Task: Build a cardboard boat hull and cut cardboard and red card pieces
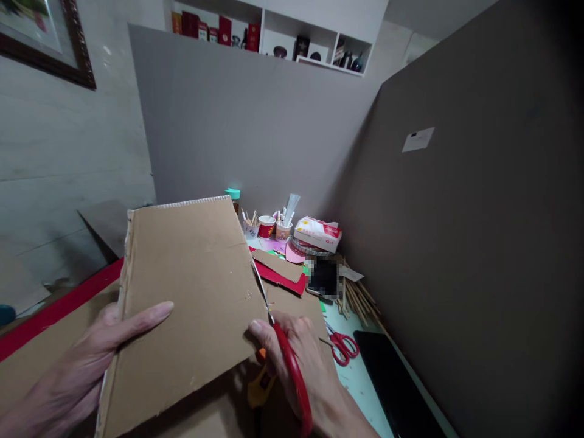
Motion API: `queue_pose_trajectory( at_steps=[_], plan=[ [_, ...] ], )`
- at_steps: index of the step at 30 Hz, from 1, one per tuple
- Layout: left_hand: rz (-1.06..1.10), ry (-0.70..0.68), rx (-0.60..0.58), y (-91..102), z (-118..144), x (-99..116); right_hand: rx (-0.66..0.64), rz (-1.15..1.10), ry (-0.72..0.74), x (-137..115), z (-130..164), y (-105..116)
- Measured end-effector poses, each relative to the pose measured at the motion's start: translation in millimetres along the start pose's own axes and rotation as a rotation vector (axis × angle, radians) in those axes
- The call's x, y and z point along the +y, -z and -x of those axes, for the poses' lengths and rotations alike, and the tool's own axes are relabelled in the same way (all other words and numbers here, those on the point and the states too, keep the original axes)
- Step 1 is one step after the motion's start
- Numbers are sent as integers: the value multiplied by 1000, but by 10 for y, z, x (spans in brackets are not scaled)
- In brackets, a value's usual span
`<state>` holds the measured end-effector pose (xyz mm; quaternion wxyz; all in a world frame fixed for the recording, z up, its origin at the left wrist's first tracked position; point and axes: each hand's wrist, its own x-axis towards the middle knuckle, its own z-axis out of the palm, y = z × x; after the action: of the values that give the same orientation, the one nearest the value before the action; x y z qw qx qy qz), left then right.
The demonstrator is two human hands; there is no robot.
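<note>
My left hand [77, 359] holds a large brown cardboard sheet [187, 298] by its left edge, thumb on top, tilted up off the table. My right hand [301, 359] grips red-handled scissors [287, 359], whose blades run up along the sheet's right edge. A yellow utility knife [261, 386] lies just under this hand.
A second pair of red scissors [343, 347] lies to the right on the green mat. Cardboard and red paper scraps [280, 272], paper cups with sticks [267, 226], a tissue pack [318, 233], wooden sticks [358, 301] and a black tablet [392, 383] crowd the table. Grey partition boards [456, 213] close off the back and right.
</note>
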<state>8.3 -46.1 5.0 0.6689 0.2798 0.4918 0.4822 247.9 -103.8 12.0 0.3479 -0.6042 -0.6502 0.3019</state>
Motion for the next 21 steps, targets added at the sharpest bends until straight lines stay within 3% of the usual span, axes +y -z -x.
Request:
queue_pose_trajectory(
  at_steps=[3,8,16,21],
  plan=[
    [7,5,-43,-7,-11,-4,-40,-55,0,25,-19,29],
    [19,0,-145,37,-34,-21,-11,55,37,26,-20,88],
    [6,10,-102,41,-28,-24,11,14,56,-10,23,45],
    [-12,-22,-82,-8,29,-25,-52,-87,15,3,2,47]
  ],
)
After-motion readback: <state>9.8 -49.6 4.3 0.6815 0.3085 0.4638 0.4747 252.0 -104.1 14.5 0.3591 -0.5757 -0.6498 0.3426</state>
